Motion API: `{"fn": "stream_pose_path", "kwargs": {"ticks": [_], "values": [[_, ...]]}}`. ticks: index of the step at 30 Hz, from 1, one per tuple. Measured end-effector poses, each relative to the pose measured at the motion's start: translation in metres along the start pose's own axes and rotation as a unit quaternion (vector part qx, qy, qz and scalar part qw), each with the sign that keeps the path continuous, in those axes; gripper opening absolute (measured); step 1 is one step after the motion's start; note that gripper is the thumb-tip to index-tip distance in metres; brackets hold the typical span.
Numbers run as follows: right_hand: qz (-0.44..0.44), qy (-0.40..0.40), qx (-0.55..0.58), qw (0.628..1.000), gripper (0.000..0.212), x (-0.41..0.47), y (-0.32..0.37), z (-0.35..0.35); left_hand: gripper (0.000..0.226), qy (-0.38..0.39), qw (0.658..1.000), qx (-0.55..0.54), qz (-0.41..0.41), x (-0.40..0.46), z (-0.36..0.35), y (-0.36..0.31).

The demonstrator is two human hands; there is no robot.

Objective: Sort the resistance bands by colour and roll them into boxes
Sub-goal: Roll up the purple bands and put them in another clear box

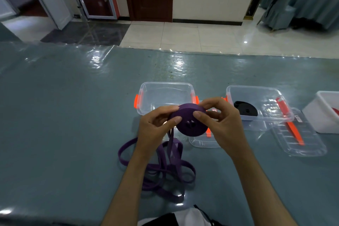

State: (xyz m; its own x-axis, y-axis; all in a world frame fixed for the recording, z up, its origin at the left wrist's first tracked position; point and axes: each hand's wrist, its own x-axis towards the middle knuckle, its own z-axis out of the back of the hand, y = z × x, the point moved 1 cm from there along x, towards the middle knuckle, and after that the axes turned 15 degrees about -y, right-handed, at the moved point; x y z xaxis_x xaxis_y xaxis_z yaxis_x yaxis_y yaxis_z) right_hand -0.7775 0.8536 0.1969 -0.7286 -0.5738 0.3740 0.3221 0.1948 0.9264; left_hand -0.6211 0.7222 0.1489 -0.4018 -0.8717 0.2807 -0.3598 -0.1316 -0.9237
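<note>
Both hands hold one purple band roll (190, 122) in the air above the blue-grey table (64, 115). The left hand (156, 124) has its fingers curled round the roll's rim at its 9 o'clock side, thumb tip pressed on the flat face and fingertips over the top edge. The right hand (222, 117) pinches the rim at about 2 o'clock, thumb (199, 115) on the face and index finger arched over the top, the other fingers loosely bent behind. The roll is a flat disc standing nearly on edge, its face turned toward the wearer and its winding axis running away toward 12 o'clock. From its lower left a loose tail drops toward 6 o'clock into a tangle of unrolled purple band (165, 167) lying in loops on the table between the forearms.

Just behind the roll, at 12 o'clock, stands a clear box with orange clips (166, 90). At 3 o'clock a second clear box (260, 95) holds a rolled black band (245, 110). A clear lid with an orange handle (300, 139) lies at 4 o'clock, partly under that box, and a white box (322, 115) sits at the right edge with something red in it
</note>
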Motion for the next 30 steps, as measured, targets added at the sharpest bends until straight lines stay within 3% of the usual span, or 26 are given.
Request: {"fn": "stream_pose_path", "kwargs": {"ticks": [2, 5, 9, 12, 14, 19, 25, 30], "values": [[-0.024, 0.019, -0.002, 1.0, 0.019, -0.001, -0.004, 0.002, 0.029, 0.021, 0.999, -0.002, 0.027, 0.002, 0.007, 0.003], [-0.087, 0.074, -0.015, 0.993, 0.025, 0.0, -0.009, 0.005, 0.033, -0.006, 0.999, -0.002, 0.033, 0.0, 0.003, 0.001], [-0.036, 0.061, -0.034, 0.997, 0.034, 0.001, -0.007, 0.005, 0.029, -0.005, 1.0, 0.0, 0.025, -0.001, -0.008, 0.002], [-0.001, 0.039, -0.025, 0.999, 0.031, 0.002, -0.005, 0.007, 0.041, 0.041, 0.998, 0.021, 0.041, 0.003, -0.005, 0.003], [-0.018, 0.042, -0.018, 0.999, 0.03, 0.002, -0.004, 0.008, 0.046, 0.04, 0.998, 0.012, 0.053, 0.004, -0.003, 0.002], [-0.069, 0.062, -0.038, 0.995, 0.041, 0.004, -0.006, 0.012, 0.03, -0.012, 0.999, 0.012, 0.052, 0.0, -0.009, 0.006], [-0.026, 0.028, -0.029, 0.999, 0.037, -0.004, -0.005, 0.01, 0.044, 0.064, 0.992, -0.03, 0.104, -0.001, -0.001, 0.015], [-0.077, 0.038, -0.036, 0.996, 0.046, -0.002, -0.005, 0.007, 0.034, -0.021, 0.997, -0.014, 0.079, -0.004, -0.005, 0.008]]}}
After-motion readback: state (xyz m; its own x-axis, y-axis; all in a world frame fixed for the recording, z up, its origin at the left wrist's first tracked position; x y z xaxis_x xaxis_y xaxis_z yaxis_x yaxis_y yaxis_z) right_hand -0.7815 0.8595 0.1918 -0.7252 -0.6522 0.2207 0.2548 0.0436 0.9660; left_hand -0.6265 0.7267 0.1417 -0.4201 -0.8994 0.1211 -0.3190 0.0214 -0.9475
